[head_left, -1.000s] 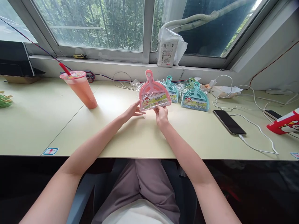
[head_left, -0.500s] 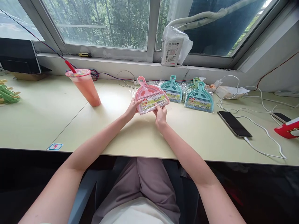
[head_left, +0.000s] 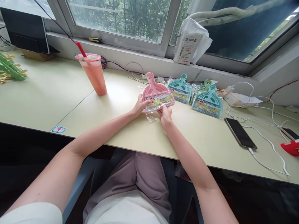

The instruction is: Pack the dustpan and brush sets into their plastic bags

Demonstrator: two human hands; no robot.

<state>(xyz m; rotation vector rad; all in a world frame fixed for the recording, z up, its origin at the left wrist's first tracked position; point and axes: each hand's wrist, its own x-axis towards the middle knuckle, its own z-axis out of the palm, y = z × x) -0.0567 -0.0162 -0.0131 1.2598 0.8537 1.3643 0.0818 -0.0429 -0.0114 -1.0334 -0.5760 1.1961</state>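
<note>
A pink dustpan and brush set (head_left: 156, 91) in clear plastic wrap is held up over the table, its handle pointing away from me. My left hand (head_left: 140, 106) is closed on its left lower edge, thumb across the front. At the bottom right corner, my right hand (head_left: 165, 115) grips the set, fingers partly hidden beneath it. Just right of it lies a wrapped teal dustpan set (head_left: 180, 90). Farther right is another teal dustpan set (head_left: 207, 104), with a green dustpan set (head_left: 206, 84) partly hidden behind it.
A tall cup of orange drink (head_left: 94, 76) with a red straw stands left on the table (head_left: 126, 130). At right are a phone (head_left: 240, 133), white cables and a red object (head_left: 291, 147). A tablet (head_left: 24, 29) stands far left; a white package (head_left: 188, 46) sits on the windowsill.
The camera view has tilted and shifted, so everything appears displaced. Both hands still hold the pink set; a loose flap of its wrap now hangs below the lower edge.
</note>
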